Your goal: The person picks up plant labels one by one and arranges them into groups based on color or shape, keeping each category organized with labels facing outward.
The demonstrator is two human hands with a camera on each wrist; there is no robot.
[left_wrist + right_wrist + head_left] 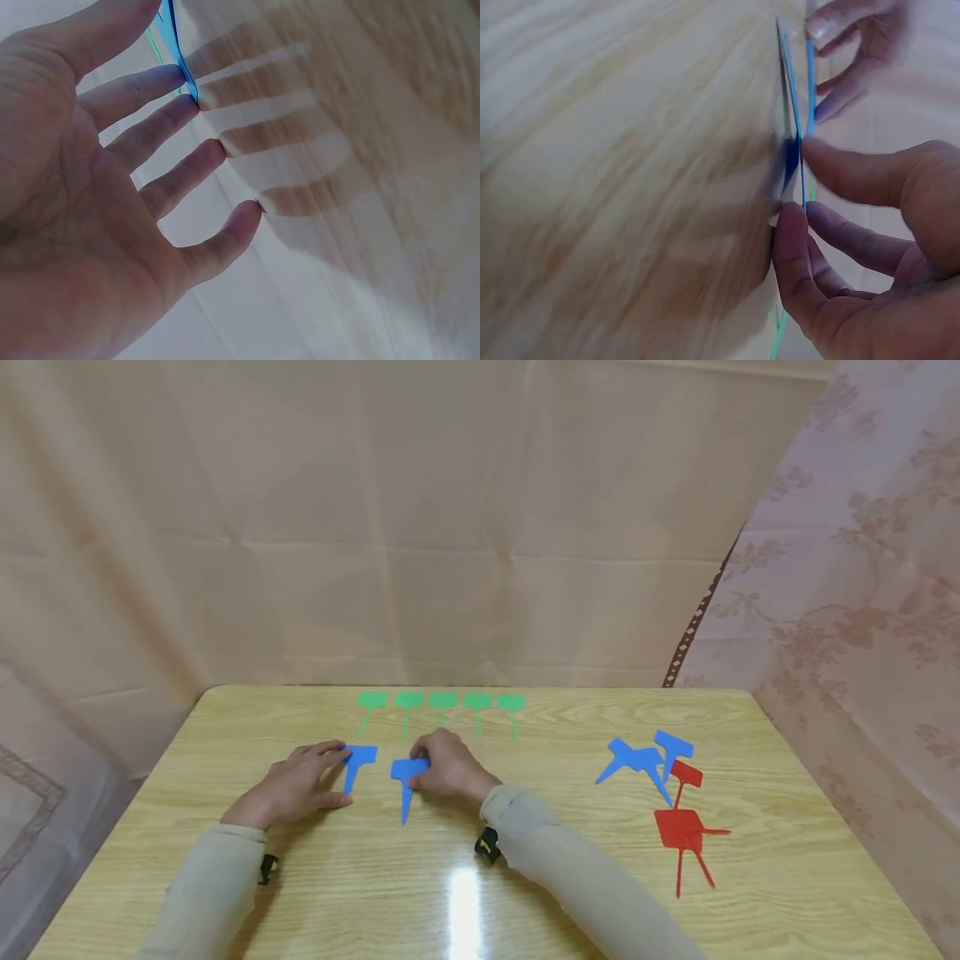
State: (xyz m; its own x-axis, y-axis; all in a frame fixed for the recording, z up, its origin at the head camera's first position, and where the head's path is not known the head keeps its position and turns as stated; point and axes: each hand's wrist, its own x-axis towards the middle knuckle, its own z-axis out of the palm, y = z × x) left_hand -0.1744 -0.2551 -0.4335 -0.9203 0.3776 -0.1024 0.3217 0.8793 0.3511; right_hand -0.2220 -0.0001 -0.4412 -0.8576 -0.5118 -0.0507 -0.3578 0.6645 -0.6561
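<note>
My left hand (pixel 296 783) rests on the table with fingers spread and mostly straight. Its fingertips touch the head of a blue T-shaped plant label (pixel 362 756), and the thumb lies by the stem's lower end. To the right of it, my right hand (pixel 447 766) pinches a second blue plant label (pixel 406 770) by the right side of its head, thumb against fingers. In the right wrist view this label (pixel 796 97) tilts slightly off the table, casting a shadow. Behind both hands runs a row of several green plant labels (pixel 443 700), stems toward me.
Toward the table's right side lies a loose group of blue plant labels (pixel 642 760). Overlapping red plant labels (pixel 678 828) lie just in front of it. A beige curtain (pixel 450 527) hangs behind the wooden table (pixel 360 893), with a floral cloth (pixel 862 610) at right.
</note>
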